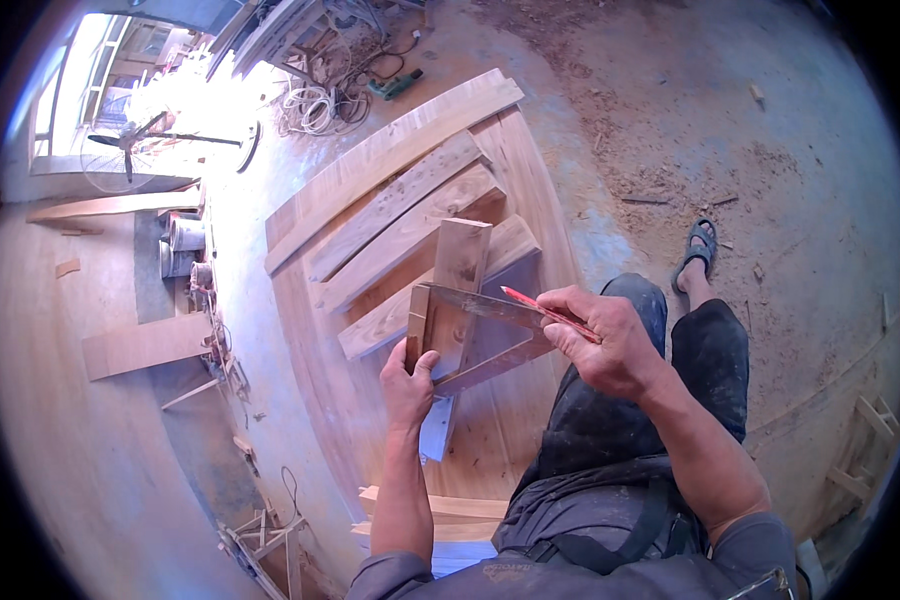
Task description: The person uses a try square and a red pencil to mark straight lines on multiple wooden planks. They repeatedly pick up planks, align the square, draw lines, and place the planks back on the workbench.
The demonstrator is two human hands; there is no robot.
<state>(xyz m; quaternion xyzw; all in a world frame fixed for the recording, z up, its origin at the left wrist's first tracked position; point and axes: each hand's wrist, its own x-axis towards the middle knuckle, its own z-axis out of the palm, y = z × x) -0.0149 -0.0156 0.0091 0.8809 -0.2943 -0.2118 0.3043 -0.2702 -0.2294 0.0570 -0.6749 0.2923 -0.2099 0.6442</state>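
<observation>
- Far L: standing fan (128, 150) nr bright opening; paint buckets (180, 245) below it; flat brown sheet (150, 345) lower down.
- L of ctr, top: coiled cable (320, 108) on floor, green power tool (396, 84) just R of it.
- Ctr: broad wooden panel (535, 185) w/ several loose boards (405, 235) laid slantwise across it, roughly side by side, gaps btwn some.
- L hand (408, 388): partly closed, thumb on near side, fingers on far side; has hold of lower end of thick wooden stock of triangular square (419, 325). Stock rises just above the hand; rest of square extends R, toward R hand.
- Short plank (461, 250): just R of stock, upper end projecting beyond square; square's dark blade lies across it. Loc. rel. to L hand: above & slightly R, close by. Contact btwn L fingers & plank: can't tell.
- R hand (610, 335): fingers curled, thumb & forefinger pinched on red pencil (522, 298); tip points L, over blade. Hand sits at square's R corner; whether touching it, can't tell.
- R: person's foot in strapped sandal (702, 245), on dusty floor (800, 260).
</observation>
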